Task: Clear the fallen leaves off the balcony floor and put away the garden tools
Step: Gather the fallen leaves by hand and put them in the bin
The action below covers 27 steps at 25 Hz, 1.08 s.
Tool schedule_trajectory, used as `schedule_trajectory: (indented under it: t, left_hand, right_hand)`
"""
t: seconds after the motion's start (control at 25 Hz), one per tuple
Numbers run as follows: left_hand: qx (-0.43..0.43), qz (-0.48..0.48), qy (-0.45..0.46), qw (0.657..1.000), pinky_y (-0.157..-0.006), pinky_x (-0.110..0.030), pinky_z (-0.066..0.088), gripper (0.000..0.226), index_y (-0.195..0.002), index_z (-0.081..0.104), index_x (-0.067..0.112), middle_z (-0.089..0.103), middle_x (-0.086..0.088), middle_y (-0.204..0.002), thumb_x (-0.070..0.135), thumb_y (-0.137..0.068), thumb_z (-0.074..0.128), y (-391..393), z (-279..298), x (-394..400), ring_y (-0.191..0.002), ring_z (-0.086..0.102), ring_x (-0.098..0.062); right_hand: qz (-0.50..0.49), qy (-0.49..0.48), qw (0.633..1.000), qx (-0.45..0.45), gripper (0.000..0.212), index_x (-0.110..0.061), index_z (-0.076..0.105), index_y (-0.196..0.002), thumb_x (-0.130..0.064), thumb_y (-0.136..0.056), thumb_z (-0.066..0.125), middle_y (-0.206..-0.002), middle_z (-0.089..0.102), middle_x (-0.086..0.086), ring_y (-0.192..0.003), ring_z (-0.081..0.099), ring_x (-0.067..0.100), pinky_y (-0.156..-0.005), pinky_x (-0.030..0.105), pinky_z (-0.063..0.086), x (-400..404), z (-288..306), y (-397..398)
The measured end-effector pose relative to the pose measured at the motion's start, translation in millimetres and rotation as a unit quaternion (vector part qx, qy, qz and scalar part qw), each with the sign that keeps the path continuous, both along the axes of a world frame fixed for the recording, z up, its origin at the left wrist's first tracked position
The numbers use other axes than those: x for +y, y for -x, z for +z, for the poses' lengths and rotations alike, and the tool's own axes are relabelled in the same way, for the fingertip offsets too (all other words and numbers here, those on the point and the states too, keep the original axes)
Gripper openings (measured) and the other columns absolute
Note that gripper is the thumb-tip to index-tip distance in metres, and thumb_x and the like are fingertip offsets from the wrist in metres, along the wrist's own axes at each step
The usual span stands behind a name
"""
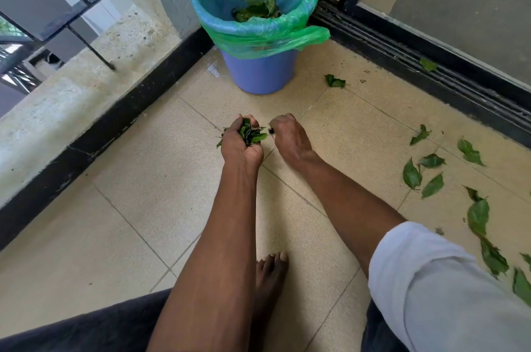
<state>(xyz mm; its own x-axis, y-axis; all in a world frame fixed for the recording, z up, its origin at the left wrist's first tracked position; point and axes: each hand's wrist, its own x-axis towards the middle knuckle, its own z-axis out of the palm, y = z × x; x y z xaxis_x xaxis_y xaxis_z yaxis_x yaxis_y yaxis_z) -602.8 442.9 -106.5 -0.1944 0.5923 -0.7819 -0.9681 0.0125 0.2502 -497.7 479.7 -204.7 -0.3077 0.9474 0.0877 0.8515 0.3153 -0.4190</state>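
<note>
Two hands: left hand (pixel 241 140) fingers clutch crumpled glossy leaves (pixel 250 133); right hand (pixel 288 136) fingers pinch dark scrap (pixel 271 130)

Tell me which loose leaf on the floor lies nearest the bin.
The crumpled leaf just right of the purple bin. The other loose leaves lie farther right; one sits in the door track.

We only get one view here, a wide-angle camera on the person's head, tilted steeply down at the beige tiled balcony floor (pixel 138 179). It sits close above the forearms, facing the blue plastic bin with its green liner (pixel 260 70) at 12 o'clock.
</note>
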Motion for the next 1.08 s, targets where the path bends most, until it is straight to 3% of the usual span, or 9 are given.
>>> schedule_trajectory:
  t: [0.16, 0.24, 0.28, 0.44, 0.56, 0.72, 0.84, 0.92, 1.08]
  left_hand:
    - [-0.006, -0.035, 0.003, 0.999, -0.051, -0.02, 0.055, 0.012, -0.083, 0.056, 0.002, 0.057, -0.012, -0.072, -0.002, -0.095, 0.055, -15.0, -1.2, 5.9, -0.058, 0.057, -0.016]
    - [-0.01, -0.051, 0.008, 0.999, -0.052, -0.02, 0.056, 0.011, -0.084, 0.057, 0.001, 0.057, -0.012, -0.073, -0.002, -0.094, 0.056, -23.5, -4.0, 6.2, -0.06, 0.057, -0.017]
    - [-0.012, -0.06, 0.008, 0.998, -0.052, -0.02, 0.056, 0.011, -0.084, 0.056, 0.001, 0.057, -0.013, -0.073, -0.002, -0.094, 0.056, -27.9, -5.0, 6.3, -0.061, 0.057, -0.017]
    - [-0.012, -0.085, 0.005, 0.996, -0.053, -0.021, 0.056, 0.01, -0.085, 0.056, 0.002, 0.057, -0.013, -0.074, -0.003, -0.094, 0.056, -38.9, -5.7, 10.3, -0.062, 0.058, -0.017]
    - [-0.008, -0.091, -0.005, 0.996, -0.05, -0.021, 0.055, 0.007, -0.088, 0.056, 0.002, 0.057, -0.013, -0.075, -0.003, -0.094, 0.056, -42.5, -5.3, 14.3, -0.062, 0.058, -0.017]
    - [-0.008, -0.111, -0.016, 0.994, -0.047, -0.021, 0.054, 0.009, -0.087, 0.055, 0.002, 0.057, -0.013, -0.072, -0.003, -0.094, 0.055, -52.0, -4.2, 13.6, -0.059, 0.057, -0.017]
    - [0.017, -0.161, -0.022, 0.987, -0.045, -0.021, 0.052, 0.011, -0.084, 0.055, 0.003, 0.055, -0.009, -0.065, 0.0, -0.094, 0.056, -67.9, -5.9, 8.7, -0.052, 0.055, -0.015]
    - [0.052, -0.2, -0.015, 0.978, -0.043, -0.022, 0.049, 0.009, -0.085, 0.056, 0.006, 0.053, -0.006, -0.064, 0.006, -0.093, 0.06, -79.4, -10.9, 3.5, -0.049, 0.052, -0.013]
    - [0.124, -0.275, 0.014, 0.953, -0.043, -0.024, 0.044, 0.02, -0.084, 0.059, 0.013, 0.048, -0.002, -0.064, 0.026, -0.085, 0.074, -106.5, -18.7, -13.3, -0.049, 0.047, -0.012]
  right_hand:
    - [-0.114, 0.1, 0.983, 0.106, 0.039, -0.009, 0.055, -0.131, -0.001, -0.097, 0.037, -0.103, 0.061, 0.013, -0.093, 0.059, 0.023, -0.08, 0.028, 0.052, 23.4, 25.1, -35.5]
    - [-0.212, 0.125, 0.939, 0.241, 0.034, -0.005, 0.059, -0.115, -0.009, -0.102, 0.027, -0.084, 0.048, 0.013, -0.075, 0.051, 0.015, -0.065, 0.014, 0.047, 53.0, 43.7, -56.8]
    - [-0.251, 0.102, 0.927, 0.258, 0.032, -0.009, 0.056, -0.104, -0.014, -0.101, 0.025, -0.08, 0.042, 0.011, -0.07, 0.045, 0.014, -0.059, 0.02, 0.046, 68.4, 48.9, -65.3]
    - [-0.238, 0.13, 0.958, 0.098, 0.031, -0.005, 0.049, -0.121, -0.01, -0.098, 0.03, -0.112, 0.054, 0.009, -0.089, 0.054, 0.024, -0.079, 0.034, 0.045, 104.0, 47.9, -91.8]
    - [-0.202, 0.111, 0.972, -0.038, 0.026, -0.001, 0.063, -0.105, 0.0, -0.096, 0.039, -0.095, 0.059, 0.007, -0.072, 0.05, 0.016, -0.068, 0.026, 0.039, 92.5, 29.7, -98.6]
    - [-0.204, 0.057, 0.977, -0.029, 0.024, 0.002, 0.063, -0.1, -0.004, -0.096, 0.04, -0.098, 0.061, 0.022, -0.09, 0.058, 0.035, -0.072, 0.031, 0.035, 56.9, 8.7, -106.0]
    - [-0.251, 0.094, 0.962, 0.052, 0.022, -0.006, 0.064, -0.088, 0.004, -0.092, 0.045, -0.086, 0.061, 0.008, -0.078, 0.058, 0.024, -0.064, 0.024, 0.038, 31.0, 19.3, -112.7]
    - [-0.349, 0.158, 0.896, 0.223, 0.025, -0.008, 0.069, -0.09, 0.012, -0.087, 0.054, -0.089, 0.066, 0.001, -0.074, 0.061, 0.015, -0.057, 0.019, 0.046, 11.5, 33.2, -116.8]
    - [-0.383, 0.313, 0.505, 0.707, 0.021, -0.003, 0.059, -0.099, 0.015, -0.087, 0.056, -0.097, 0.067, 0.014, -0.085, 0.064, 0.018, -0.078, 0.025, 0.056, -41.2, 77.1, -134.2]
